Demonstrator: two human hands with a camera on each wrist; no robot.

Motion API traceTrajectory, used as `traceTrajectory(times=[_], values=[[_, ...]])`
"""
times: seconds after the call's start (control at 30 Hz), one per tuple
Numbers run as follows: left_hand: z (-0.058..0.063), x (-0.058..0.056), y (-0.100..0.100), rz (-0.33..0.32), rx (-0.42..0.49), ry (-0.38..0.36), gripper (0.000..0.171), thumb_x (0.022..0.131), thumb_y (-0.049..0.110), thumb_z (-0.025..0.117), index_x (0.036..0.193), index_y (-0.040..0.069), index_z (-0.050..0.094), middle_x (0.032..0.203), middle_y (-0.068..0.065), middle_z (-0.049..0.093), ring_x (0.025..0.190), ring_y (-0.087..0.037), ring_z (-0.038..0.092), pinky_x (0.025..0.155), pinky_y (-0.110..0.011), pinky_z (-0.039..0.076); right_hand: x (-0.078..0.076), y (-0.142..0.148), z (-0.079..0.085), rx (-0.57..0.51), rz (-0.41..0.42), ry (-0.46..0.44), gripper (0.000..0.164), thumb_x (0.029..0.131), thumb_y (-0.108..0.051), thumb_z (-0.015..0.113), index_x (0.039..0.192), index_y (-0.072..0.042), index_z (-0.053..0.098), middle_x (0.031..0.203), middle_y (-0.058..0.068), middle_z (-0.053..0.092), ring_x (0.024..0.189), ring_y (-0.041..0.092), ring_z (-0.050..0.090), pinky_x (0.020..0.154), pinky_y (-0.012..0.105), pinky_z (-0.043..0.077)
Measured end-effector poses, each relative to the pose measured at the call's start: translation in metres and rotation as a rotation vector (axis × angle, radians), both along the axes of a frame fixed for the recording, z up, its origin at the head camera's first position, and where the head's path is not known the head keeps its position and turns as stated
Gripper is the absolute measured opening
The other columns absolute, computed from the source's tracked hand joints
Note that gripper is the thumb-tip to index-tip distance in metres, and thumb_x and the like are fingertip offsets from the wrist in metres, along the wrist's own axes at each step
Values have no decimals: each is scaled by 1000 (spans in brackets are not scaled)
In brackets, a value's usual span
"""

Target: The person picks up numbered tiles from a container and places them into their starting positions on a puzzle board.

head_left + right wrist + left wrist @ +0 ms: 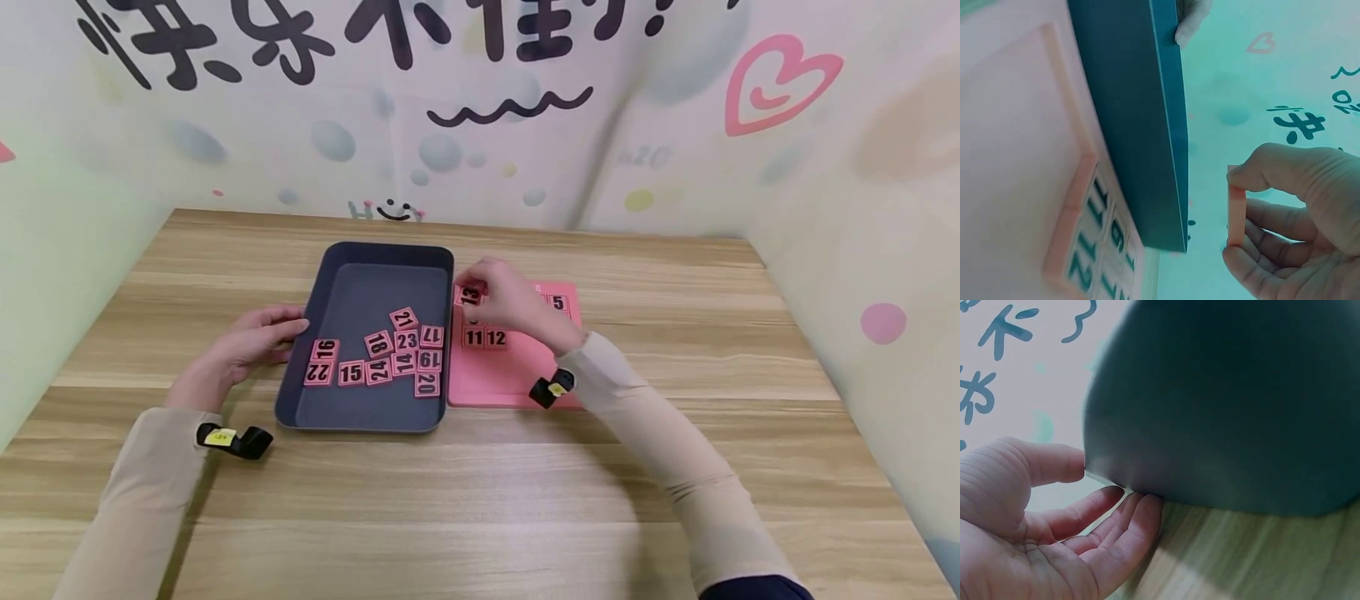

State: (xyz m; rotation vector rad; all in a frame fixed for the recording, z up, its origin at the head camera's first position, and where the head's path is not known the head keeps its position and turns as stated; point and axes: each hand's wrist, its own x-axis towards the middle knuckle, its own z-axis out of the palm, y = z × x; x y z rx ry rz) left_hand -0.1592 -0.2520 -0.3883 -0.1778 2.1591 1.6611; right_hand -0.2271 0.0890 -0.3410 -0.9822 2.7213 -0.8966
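Note:
A dark grey rectangular tray [375, 292] holds several pink number tiles [405, 342], lying at different angles toward its near half. My left hand [251, 343] holds the tray's left side, thumb at the rim and fingertips against the lower outer wall [1210, 456]. Between the thumb and fingers of my right hand [513, 302] is a pink number tile marked 13 [469, 296], pinched over the upper left of a pink board [510, 379]. The right wrist view shows that tile [1236, 215] edge-on. Tiles 11 [473, 337] and 12 [496, 337] lie flat on the board; my right hand hides part of the upper rows.
Tray and board stand side by side on a wood-grain table [450, 508]. Behind them rises a white wall [487, 167] with dark lettering and coloured dots. Each wrist wears a black strap, the left strap [232, 439] and the right strap [552, 388].

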Motion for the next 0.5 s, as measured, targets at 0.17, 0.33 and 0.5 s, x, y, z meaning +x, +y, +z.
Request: traceTrajectory(times=[0.17,0.33,0.5], values=[[0,0,0,-1,-2,-3,58,98,23,49,141,-10,26,100,9,53,85,-2,55,76,-21,50,6,20,-5,-38,7,9,34,77,-5,72,109,3,66,99,12,60,87,22,53,76,33,47],[0,0,0,-2,-1,-6,60,98,24,48,142,-9,24,101,8,53,85,-1,56,76,-20,50,11,35,-11,-70,-5,18,34,75,-4,72,108,4,66,97,12,60,86,22,53,75,33,47],[0,0,1,-1,7,-7,61,98,24,49,142,-10,23,102,8,52,85,0,56,76,-20,50,16,47,-18,-91,-22,45,32,73,-1,72,104,5,68,95,13,61,83,22,53,75,33,47]])
